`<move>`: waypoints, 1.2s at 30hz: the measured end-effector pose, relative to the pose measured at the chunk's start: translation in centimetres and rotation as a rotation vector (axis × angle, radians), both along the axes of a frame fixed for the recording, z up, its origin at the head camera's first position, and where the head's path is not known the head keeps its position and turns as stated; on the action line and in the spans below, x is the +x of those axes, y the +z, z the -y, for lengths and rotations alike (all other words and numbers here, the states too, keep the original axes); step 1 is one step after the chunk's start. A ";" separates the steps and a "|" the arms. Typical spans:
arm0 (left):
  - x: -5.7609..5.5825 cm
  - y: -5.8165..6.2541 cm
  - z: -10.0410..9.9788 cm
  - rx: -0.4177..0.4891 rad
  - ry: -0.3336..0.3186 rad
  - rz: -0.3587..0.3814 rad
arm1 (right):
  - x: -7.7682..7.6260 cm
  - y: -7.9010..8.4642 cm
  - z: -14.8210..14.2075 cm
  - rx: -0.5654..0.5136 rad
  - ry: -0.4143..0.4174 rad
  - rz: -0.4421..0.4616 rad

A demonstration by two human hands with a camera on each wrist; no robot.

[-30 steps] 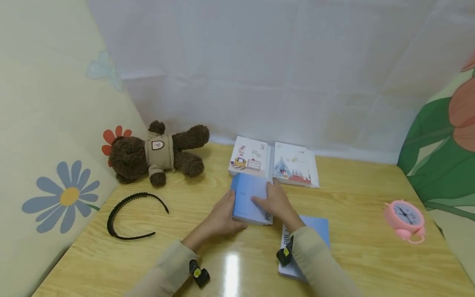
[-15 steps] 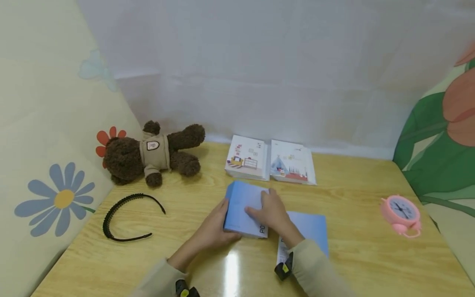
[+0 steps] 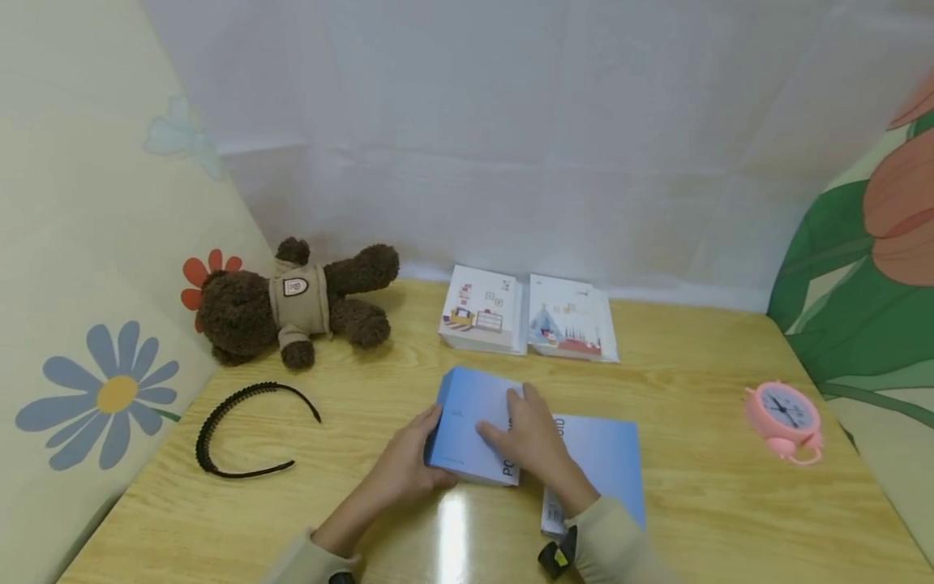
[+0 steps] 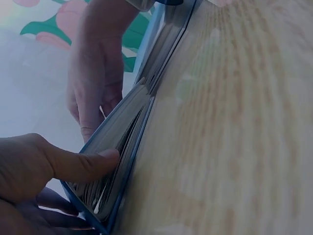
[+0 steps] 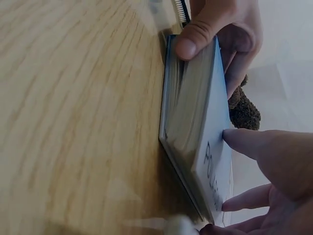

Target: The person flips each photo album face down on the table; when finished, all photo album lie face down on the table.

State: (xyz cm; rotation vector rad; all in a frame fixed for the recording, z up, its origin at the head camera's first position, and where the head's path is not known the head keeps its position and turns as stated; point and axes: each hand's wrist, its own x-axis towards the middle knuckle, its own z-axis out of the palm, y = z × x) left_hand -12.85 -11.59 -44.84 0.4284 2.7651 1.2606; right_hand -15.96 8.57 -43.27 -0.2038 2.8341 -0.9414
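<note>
Step in hand, apparently: handling. At lower centre, left hand [image 3: 409,461] grips the book [image 3: 467,418]; right hand [image 3: 538,438], fingers extended, touches it. Next move likely calls for steady support.

Behind a glossy wood-grain table [image 3: 700,454] hangs a pale creased cloth [image 3: 467,146], flower-patterned panels [image 3: 73,219] on either side

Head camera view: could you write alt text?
Person's left hand grips a thick blue book at a wooden table, right hand touching it, another blue book alongside. Around lie two white illustrated books, a brown plush bear, a black headband and a round pink alarm clock.
</note>
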 end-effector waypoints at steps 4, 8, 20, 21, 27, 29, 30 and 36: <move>0.2 0.3 0.4 0.050 -0.005 0.018 | 0.3 -0.2 0.2 -0.054 -0.001 -0.003; 0.4 1.3 0.8 0.094 -0.042 0.014 | 0.4 -0.2 0.3 -0.079 0.019 -0.068; 1.7 4.7 0.6 -0.076 -0.083 -0.118 | 0.2 0.4 1.2 -0.298 0.091 -0.091; 1.7 4.9 0.5 -0.082 -0.090 -0.129 | 0.2 0.6 1.1 -0.327 0.095 -0.080; 2.0 6.2 -0.5 -0.124 -0.136 -0.181 | 0.2 1.6 0.4 -0.424 0.084 0.016; 2.0 6.5 -0.9 -0.136 -0.152 -0.195 | 0.2 1.8 0.1 -0.431 0.069 0.033; 2.0 6.6 -1.0 -0.140 -0.158 -0.199 | 0.2 1.9 0.0 -0.439 0.062 0.043; 1.7 6.2 -1.3 -0.014 -0.121 -0.105 | 0.0 2.1 -0.3 -0.477 0.040 0.056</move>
